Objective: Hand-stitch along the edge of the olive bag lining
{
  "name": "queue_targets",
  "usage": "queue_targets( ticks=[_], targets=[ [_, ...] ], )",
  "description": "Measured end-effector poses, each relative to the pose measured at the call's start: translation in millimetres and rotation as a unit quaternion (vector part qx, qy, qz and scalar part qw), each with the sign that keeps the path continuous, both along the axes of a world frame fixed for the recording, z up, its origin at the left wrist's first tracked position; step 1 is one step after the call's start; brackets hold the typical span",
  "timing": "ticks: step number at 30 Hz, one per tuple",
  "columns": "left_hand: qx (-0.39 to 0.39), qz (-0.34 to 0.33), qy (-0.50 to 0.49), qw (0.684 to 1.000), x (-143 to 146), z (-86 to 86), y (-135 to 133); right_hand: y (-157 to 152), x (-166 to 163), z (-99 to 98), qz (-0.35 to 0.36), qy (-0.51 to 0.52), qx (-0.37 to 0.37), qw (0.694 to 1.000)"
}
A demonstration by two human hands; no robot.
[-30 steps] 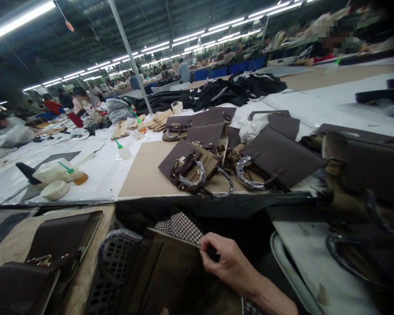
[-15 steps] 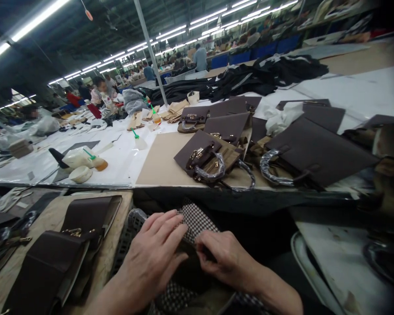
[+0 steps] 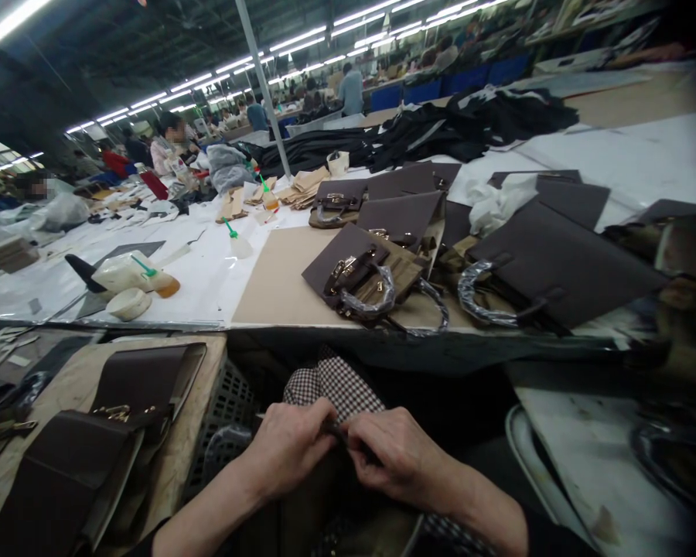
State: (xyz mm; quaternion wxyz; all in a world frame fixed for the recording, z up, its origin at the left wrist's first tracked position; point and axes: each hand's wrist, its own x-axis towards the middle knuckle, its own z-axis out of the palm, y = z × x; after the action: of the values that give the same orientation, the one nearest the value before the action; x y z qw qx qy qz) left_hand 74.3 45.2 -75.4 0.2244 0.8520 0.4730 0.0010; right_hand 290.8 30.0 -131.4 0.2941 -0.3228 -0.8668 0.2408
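A dark brown handbag point(image 3: 348, 503) lies on my lap between my forearms, mostly in shadow. My left hand point(image 3: 293, 441) is closed, thumb and fingers pinching the bag's dark upper edge. Close against it, my right hand point(image 3: 391, 449) also pinches that edge with curled fingers. What lies right between the fingertips is too dark to make out. A plastic-wrapped handle point(image 3: 226, 445) shows left of my left wrist. Black-and-white checked cloth point(image 3: 348, 383) covers my lap beyond the hands.
Several brown handbags point(image 3: 348, 267) with wrapped handles lie on the white worktable point(image 3: 209, 305) ahead. Two brown bags point(image 3: 63, 456) rest on a wooden board at left, beside a plastic crate point(image 3: 226, 394). Glue bottles point(image 3: 163, 283) stand at left; a white stool-like edge point(image 3: 519, 433) is right.
My left hand has moved down and right from its flat, spread pose and now pinches the bag's edge beside my right hand. The right hand stays nearly in place. The view has shifted slightly.
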Motion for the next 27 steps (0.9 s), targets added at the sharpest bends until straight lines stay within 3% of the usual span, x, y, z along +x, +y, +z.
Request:
queue_targets(
  ticks=[4,7,10,16,27],
  targets=[
    [-0.054,0.038,-0.103,0.993,-3,3.2,0,2,7,-1.8,-0.026,0.010,-0.020,0.999],
    [-0.058,0.011,-0.148,0.987,-7,5.9,1,3,10,-4.4,-0.051,0.014,-0.028,0.998],
    [-0.011,-0.037,-0.167,0.985,-7,3.8,2,3,11,-5.9,-0.061,0.017,-0.033,0.997],
    [0.093,-0.080,-0.132,0.984,-1,-1.6,2,2,11,-4.5,-0.049,0.006,-0.022,0.999],
    [0.159,-0.127,-0.022,0.979,7,1.7,1,2,12,-1.3,-0.048,0.003,-0.006,0.999]
  ],
)
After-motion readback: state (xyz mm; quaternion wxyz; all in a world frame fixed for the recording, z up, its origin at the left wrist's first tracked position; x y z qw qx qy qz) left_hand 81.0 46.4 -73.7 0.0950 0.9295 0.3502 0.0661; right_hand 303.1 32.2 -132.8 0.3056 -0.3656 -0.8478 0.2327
